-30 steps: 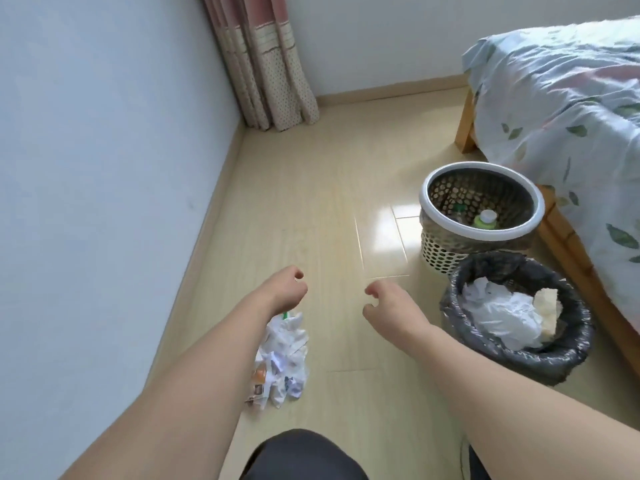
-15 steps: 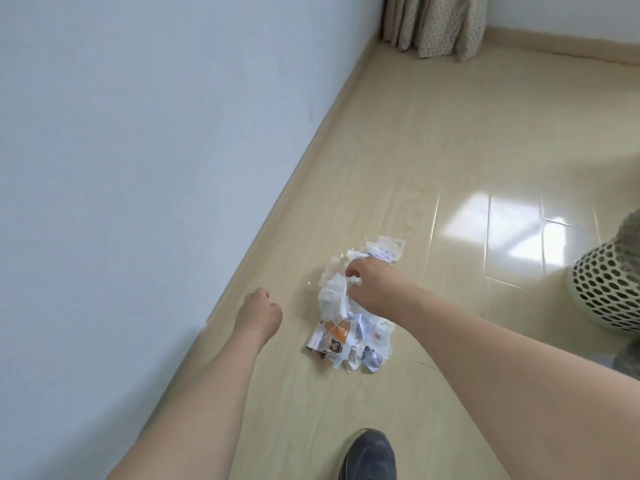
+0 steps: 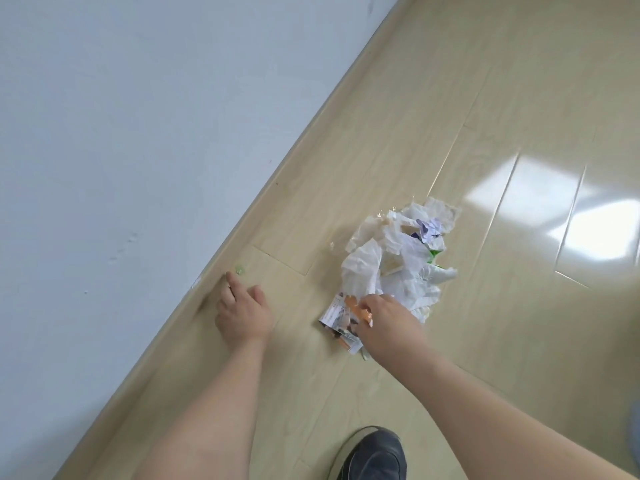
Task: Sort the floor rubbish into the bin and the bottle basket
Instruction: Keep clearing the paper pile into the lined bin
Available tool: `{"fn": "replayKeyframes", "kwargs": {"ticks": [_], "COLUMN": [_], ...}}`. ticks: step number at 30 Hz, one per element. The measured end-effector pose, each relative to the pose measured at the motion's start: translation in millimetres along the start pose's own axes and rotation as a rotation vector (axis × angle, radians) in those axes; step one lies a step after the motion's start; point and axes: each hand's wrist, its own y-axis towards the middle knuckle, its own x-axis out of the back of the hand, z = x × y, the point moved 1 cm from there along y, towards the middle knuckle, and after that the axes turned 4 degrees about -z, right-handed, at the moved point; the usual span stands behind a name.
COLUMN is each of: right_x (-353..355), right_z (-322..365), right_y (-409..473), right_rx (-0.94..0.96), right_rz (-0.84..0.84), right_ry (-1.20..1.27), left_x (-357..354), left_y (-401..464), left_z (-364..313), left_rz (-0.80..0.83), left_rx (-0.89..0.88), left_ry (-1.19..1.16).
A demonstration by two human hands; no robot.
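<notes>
Rubbish pile (image 3: 391,268): 1 heap of crumpled white paper and tissue lies on the wood floor (image 3: 485,116), near the skirting board (image 3: 277,174) but apart from it. Mixed into the heap are a printed leaflet (image 3: 341,315) with orange patches at the near edge, a purple-and-white scrap (image 3: 429,230) towards the far edge, and a green fragment (image 3: 433,256) on the right side. Some clear film shows at the far left edge of the heap.

Right hand (image 3: 388,318): down on the near edge of the pile, fingers curled into the leaflet and the paper beside it, gripping them. The fingertips are hidden in the paper.

Left hand (image 3: 242,311): low over the floor, just beside the skirting board and well apart from the pile. Fingers loosely extended, holding nothing. The forefinger reaches towards a small pale green bit (image 3: 239,269) lying on the floor near the skirting board; contact cannot be confirmed.

Other: 1 dark shoe (image 3: 375,455) stands on the floor at the bottom of the view, between the 2 forearms. A pale wall (image 3: 138,116) rises above the skirting board. Neither bin nor bottle basket is in view.
</notes>
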Motion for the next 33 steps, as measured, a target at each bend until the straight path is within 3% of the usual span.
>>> {"fn": "replayKeyframes", "kwargs": {"ticks": [6,11,21,28,33], "right_x": [-15,-28,-40,-46,-46], "right_z": [-9,-10,-11,-12,-12], "right_y": [20,28,32,30,30], "right_rx": [0.043,0.05,0.102,0.118,0.127], "right_rz": [0.0,0.038,0.046,0.022,-0.032], "right_ry": [-0.014,-0.024,-0.06,-0.091,-0.162], "left_x": [-29,-32,-36,-33,-31], "left_y": [9,16,42,43,42], "left_z": [2,1,-3,-4,-5], "left_rz": [-0.266,-0.332,-0.376,-0.308,-0.274], "left_rx": [0.015,-0.089,-0.235,-0.258,-0.501], "left_ry": [-0.033,0.017,0.027,-0.019,-0.038]}}
